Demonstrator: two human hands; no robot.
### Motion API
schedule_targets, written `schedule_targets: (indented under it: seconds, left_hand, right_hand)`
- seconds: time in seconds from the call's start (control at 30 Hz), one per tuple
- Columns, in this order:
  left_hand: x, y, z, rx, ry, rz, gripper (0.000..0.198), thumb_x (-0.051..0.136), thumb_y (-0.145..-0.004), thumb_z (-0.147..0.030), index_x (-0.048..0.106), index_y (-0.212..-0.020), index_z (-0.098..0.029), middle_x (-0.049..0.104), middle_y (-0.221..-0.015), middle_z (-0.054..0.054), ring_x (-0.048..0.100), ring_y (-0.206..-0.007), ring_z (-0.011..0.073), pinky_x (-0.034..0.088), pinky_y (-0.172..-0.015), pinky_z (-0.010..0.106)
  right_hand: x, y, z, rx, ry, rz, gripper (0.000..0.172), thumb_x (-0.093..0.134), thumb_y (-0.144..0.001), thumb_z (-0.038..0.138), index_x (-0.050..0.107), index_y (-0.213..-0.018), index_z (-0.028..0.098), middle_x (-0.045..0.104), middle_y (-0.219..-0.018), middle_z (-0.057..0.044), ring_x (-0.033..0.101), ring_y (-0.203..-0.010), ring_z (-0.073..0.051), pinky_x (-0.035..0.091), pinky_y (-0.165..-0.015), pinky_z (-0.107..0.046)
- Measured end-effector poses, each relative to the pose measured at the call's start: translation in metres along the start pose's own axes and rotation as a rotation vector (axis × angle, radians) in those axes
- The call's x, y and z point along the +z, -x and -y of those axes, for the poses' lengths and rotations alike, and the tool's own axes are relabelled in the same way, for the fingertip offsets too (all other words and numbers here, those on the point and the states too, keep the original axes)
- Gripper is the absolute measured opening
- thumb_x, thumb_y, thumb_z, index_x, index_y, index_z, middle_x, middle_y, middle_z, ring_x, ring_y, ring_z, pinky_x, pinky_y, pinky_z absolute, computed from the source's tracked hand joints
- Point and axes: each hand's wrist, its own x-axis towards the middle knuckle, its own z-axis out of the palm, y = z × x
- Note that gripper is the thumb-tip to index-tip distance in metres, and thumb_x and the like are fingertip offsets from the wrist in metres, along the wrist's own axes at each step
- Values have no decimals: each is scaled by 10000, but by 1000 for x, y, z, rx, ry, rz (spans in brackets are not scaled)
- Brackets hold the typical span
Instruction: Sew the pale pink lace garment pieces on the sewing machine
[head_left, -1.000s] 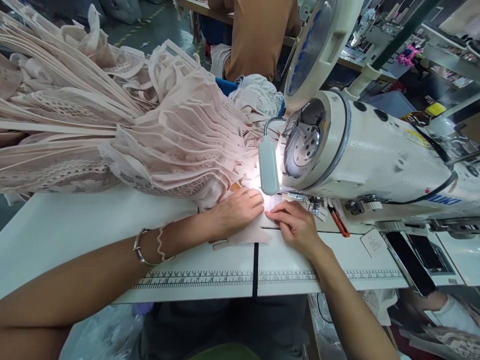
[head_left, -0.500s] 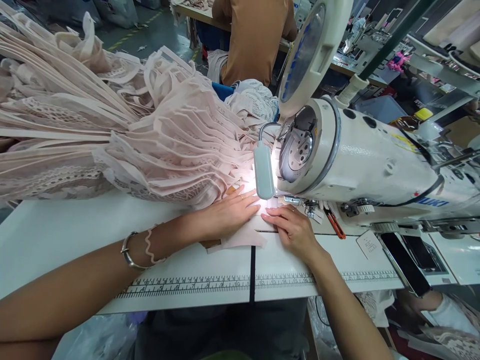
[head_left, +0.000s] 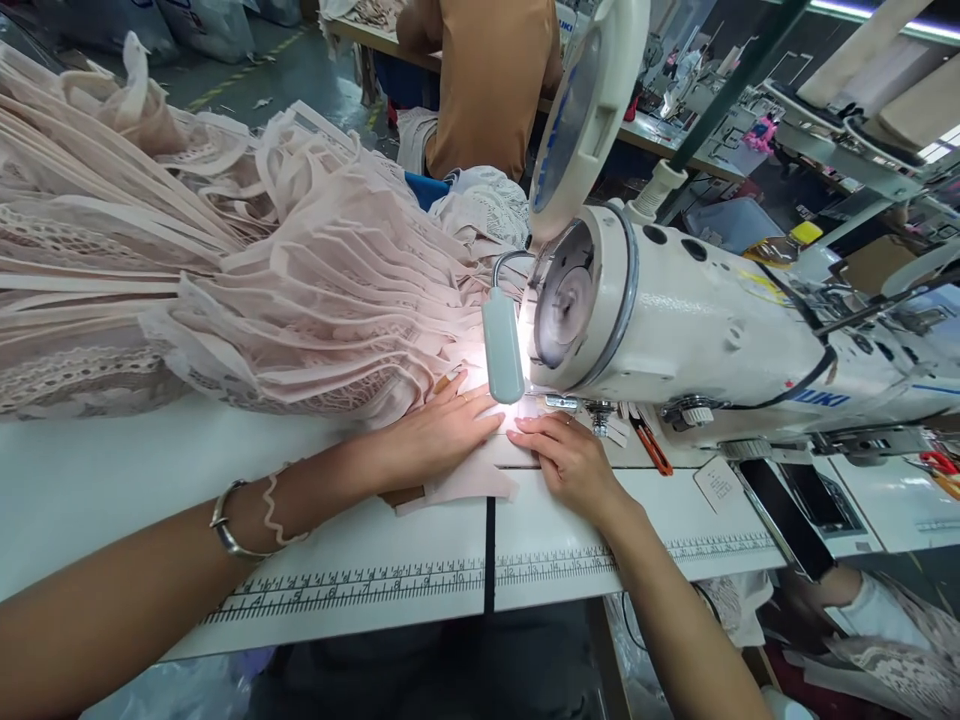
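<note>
Left hand [head_left: 435, 440] flattened from its curl of 1 second ago.
On the lamp's [head_left: 502, 345] near side, it lies open-fingered on pale pink fabric [head_left: 461, 482]; right hand [head_left: 576, 465] adjoins it, whether pinching I cannot tell.

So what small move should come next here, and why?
Probably ease the pale pink fabric gently toward the lit spot beneath the lamp: the left grip lies spread over part of it, and the right grip is close to that spot.
</note>
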Motion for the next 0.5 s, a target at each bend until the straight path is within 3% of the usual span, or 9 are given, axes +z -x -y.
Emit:
schedule_targets:
  seconds: [0.17,0.5]
  left_hand:
    - [-7,-4,-1,-40,27,35,160,412,-980,-84,554,-965,-156,617,-1130,97,547,-1013,220,356,-1080,502]
    - [-6,-12,5,-89,66,-47,150,447,-981,-134,518,-861,-190,604,-1007,44,528,-957,198,383,-1022,426]
  right_hand:
    - [4,0,1,42,51,1,431,476,-899,10,740,-1121,270,761,-1132,-14,678,-1045,-183,577,-877,-330]
    - [14,-1,-5,125,129,42,511,461,-857,2,724,-1189,287,736,-1205,-40,674,-1072,-250,569,-937,-428]
